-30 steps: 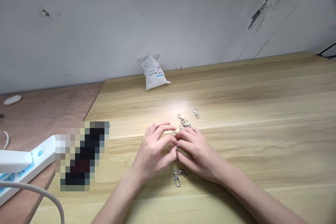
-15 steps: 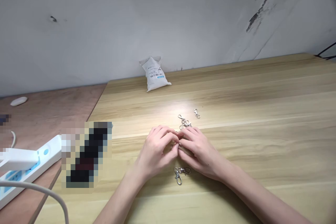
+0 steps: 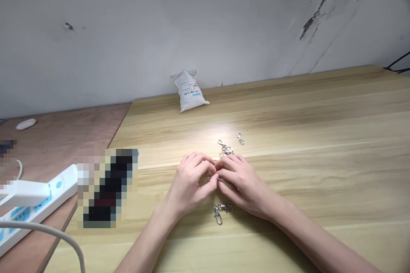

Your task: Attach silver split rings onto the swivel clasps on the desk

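Note:
My left hand and my right hand meet over the table, their fingertips pinched together. Between them is a small silver metal ring, mostly covered by the fingers; whether a clasp hangs from it I cannot tell. Just beyond the fingertips lies a small pile of silver lobster clasps with rings. On the near side of the hands, two more lobster clasps lie touching each other. One lone lobster clasp rests farther back, apart from the pile.
A white plastic packet with a printed label stands near the wall. To the left are a pixelated dark object, a white power strip with a plug in it, a grey cable and a white oval object.
My left fingers have shifted slightly, and more of the metal ring shows between the hands. The view has moved a little; the clasps on the table lie as before.

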Tool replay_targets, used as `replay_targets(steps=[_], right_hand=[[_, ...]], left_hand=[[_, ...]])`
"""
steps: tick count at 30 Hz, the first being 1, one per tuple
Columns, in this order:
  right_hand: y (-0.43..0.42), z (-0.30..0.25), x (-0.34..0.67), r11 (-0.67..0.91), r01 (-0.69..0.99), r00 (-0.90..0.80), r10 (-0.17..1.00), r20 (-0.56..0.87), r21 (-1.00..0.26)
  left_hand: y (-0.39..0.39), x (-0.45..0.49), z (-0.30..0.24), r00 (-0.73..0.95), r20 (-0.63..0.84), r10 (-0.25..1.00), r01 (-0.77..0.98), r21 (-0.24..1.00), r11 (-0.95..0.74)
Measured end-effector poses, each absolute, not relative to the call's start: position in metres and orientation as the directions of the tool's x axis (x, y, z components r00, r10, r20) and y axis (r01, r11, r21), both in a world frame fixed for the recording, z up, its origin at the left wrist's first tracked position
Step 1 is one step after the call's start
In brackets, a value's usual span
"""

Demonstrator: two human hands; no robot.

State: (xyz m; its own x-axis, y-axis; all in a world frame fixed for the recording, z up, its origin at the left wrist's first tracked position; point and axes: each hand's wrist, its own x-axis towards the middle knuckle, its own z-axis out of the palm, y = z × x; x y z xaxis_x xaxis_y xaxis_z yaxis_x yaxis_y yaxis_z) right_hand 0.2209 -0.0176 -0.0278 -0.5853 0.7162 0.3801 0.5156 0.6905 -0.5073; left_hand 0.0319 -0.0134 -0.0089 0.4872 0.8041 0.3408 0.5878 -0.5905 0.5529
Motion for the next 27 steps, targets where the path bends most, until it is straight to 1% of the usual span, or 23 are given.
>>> replay_targets(steps=[5, 12, 15, 19, 27], right_hand=[[-0.018, -0.028, 0.22, 0.704, 0.553, -0.566, 0.71, 0.419, -0.446], [-0.02, -0.025, 0.218, 0.698, 0.624, -0.559, 0.713, 0.424, -0.351], [-0.02, -0.025, 0.218, 0.704, 0.628, -0.569, 0.706, 0.421, -0.332], [-0.02, -0.026, 0.219, 0.725, 0.591, -0.588, 0.688, 0.426, -0.354], [-0.022, -0.026, 0.219, 0.702, 0.51, -0.587, 0.706, 0.396, -0.497]], left_hand=[[-0.015, 0.033, -0.008, 0.482, 0.304, 0.822, 0.577, 0.596, -0.559], [-0.015, 0.033, -0.006, 0.472, 0.306, 0.827, 0.578, 0.601, -0.552], [-0.015, 0.034, -0.006, 0.484, 0.3, 0.822, 0.572, 0.602, -0.557], [-0.015, 0.033, -0.003, 0.511, 0.288, 0.81, 0.542, 0.624, -0.563], [-0.017, 0.031, 0.005, 0.53, 0.22, 0.819, 0.508, 0.69, -0.515]])
